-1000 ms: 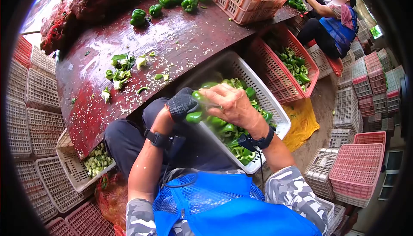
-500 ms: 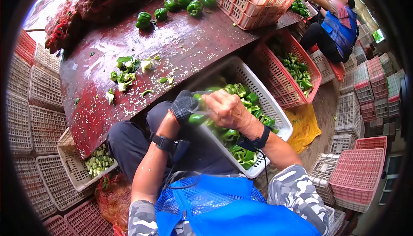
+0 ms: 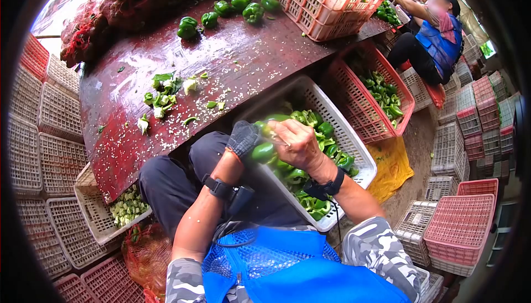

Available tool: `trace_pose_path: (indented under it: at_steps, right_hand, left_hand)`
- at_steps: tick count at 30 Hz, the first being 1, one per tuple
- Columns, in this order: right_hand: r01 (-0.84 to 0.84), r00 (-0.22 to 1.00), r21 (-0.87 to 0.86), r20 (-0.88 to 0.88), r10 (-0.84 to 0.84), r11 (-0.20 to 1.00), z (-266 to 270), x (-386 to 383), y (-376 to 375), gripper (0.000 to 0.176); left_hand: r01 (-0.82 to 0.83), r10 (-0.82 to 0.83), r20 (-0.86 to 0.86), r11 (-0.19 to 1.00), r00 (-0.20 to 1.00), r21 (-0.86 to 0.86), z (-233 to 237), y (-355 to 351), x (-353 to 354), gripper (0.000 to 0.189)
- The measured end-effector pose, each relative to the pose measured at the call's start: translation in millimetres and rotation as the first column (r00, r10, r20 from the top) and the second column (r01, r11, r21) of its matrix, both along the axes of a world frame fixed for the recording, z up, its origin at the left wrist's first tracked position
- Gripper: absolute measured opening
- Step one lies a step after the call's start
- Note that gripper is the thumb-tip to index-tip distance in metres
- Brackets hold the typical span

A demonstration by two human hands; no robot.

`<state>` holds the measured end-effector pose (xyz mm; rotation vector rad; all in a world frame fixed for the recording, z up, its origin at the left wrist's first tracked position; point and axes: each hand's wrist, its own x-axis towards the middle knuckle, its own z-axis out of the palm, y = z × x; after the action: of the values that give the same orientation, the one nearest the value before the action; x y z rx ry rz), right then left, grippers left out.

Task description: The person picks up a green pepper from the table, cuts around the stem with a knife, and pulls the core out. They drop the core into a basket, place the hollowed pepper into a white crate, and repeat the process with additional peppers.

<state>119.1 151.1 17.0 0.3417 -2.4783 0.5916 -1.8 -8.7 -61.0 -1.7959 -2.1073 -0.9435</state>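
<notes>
My left hand (image 3: 242,138), in a dark knit glove, is closed round a green pepper (image 3: 263,151) that shows beyond its fingers. Bare and bent into a grip, my right hand (image 3: 296,144) is at the same pepper's right side; what its fingers hold is blurred and partly hidden. Both hands are over the near left part of a white crate (image 3: 362,162), which holds cut green peppers (image 3: 313,206). Seeds and green scraps (image 3: 160,99) lie on the dark red table (image 3: 221,65) beyond.
Several whole peppers (image 3: 188,27) sit at the table's back, beside an orange crate (image 3: 326,1). A red crate (image 3: 401,120) of cut peppers stands right. A basket of pepper cores (image 3: 130,206) is at left. A co-worker (image 3: 437,37) sits at upper right; stacked crates (image 3: 459,220) stand below.
My left hand has shifted slightly right and down, and more of the green pepper shows beside it. My right hand has turned a little. The co-worker's arm has moved.
</notes>
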Motion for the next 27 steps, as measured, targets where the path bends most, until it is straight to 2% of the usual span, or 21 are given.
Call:
trace_pose_path:
  at_steps: [2, 7, 9, 11, 12, 13, 14, 15, 17, 18, 20, 21, 24, 25, 26, 27]
  right_hand:
    - [0.025, 0.999, -0.017, -0.033, -0.026, 1.000, -5.1, 1.3, 0.2, 0.037]
    - [0.051, 0.997, -0.098, -0.049, -0.056, 0.994, -9.2, 6.2, -2.6, 0.034]
    - [0.057, 0.996, -0.121, -0.068, -0.066, 0.991, -12.2, 6.7, -1.6, 0.031]
    - [0.217, 0.970, -0.206, -0.063, -0.234, 0.954, -15.9, 6.4, 0.7, 0.026]
    - [0.219, 0.968, -0.180, -0.086, -0.237, 0.959, -15.8, 4.7, 4.9, 0.023]
    - [0.219, 0.969, -0.228, -0.059, -0.238, 0.949, -15.6, 5.0, 5.4, 0.022]
    - [0.221, 0.971, -0.275, -0.032, -0.239, 0.936, -15.1, 6.5, 5.4, 0.021]
    - [0.225, 0.970, -0.273, -0.033, -0.243, 0.935, -17.4, 8.9, 8.5, 0.021]
    - [0.275, 0.960, -0.397, 0.070, -0.270, 0.876, -22.9, 14.6, 16.9, 0.024]
    - [0.276, 0.960, -0.392, 0.072, -0.270, 0.877, -23.7, 18.4, 20.2, 0.024]
    - [0.368, 0.930, -0.505, 0.208, -0.304, 0.781, -24.3, 27.3, 26.2, 0.024]
    - [0.368, 0.930, -0.485, 0.204, -0.307, 0.794, -24.8, 30.8, 29.7, 0.024]
    - [0.387, 0.922, -0.412, 0.203, -0.330, 0.825, -17.4, 42.4, 39.8, 0.024]
    - [0.400, 0.916, -0.370, 0.201, -0.348, 0.838, -15.5, 45.3, 46.7, 0.023]
    - [0.401, 0.916, -0.300, 0.121, -0.382, 0.866, -23.3, 47.9, 58.9, 0.024]
    - [0.437, 0.899, -0.308, 0.147, -0.412, 0.845, -26.6, 51.1, 68.6, 0.019]
  left_hand:
    - [-0.137, 0.127, -0.061, 0.965, 0.990, -0.221, 0.5, 2.1, 6.1, 0.014]
    - [-0.135, 0.134, -0.024, 0.951, 0.991, -0.279, -4.8, 8.0, 11.9, 0.013]
    - [-0.146, 0.150, -0.008, 0.942, 0.989, -0.301, 9.6, 8.3, 15.3, 0.013]
    - [-0.100, 0.124, 0.055, 0.940, 0.991, -0.327, 23.0, 4.6, 19.8, 0.013]
    - [-0.274, 0.250, -0.112, 0.883, 0.962, -0.380, 3.5, 13.0, 24.7, 0.014]
    - [-0.213, 0.212, -0.034, 0.936, 0.977, -0.280, -15.0, 11.6, 24.2, 0.015]
    - [-0.153, 0.162, 0.040, 0.973, 0.986, -0.172, -10.7, 10.6, 25.6, 0.016]
    - [-0.149, 0.157, 0.040, 0.974, 0.987, -0.169, -14.9, 12.5, 25.0, 0.016]
    - [-0.114, 0.138, 0.191, 0.985, 0.972, -0.133, -23.4, 17.1, 23.7, 0.020]
    - [-0.114, 0.138, 0.195, 0.985, 0.971, -0.129, -26.2, 19.5, 24.0, 0.020]
    - [-0.029, 0.038, 0.058, 0.987, 0.998, -0.158, -23.5, 26.2, 26.5, 0.023]
    - [-0.024, 0.063, 0.208, 0.983, 0.976, -0.184, -18.3, 33.7, 32.6, 0.026]
    - [0.085, -0.077, 0.199, 0.996, 0.977, -0.031, -19.5, 46.4, 43.3, 0.024]
    - [0.102, -0.075, 0.352, 0.993, 0.933, -0.059, -26.0, 52.0, 48.4, 0.022]
    - [0.124, -0.067, 0.495, 0.989, 0.866, -0.083, -32.3, 57.7, 54.8, 0.020]
    - [0.167, -0.091, 0.630, 0.984, 0.771, -0.062, -29.4, 62.0, 60.0, 0.018]
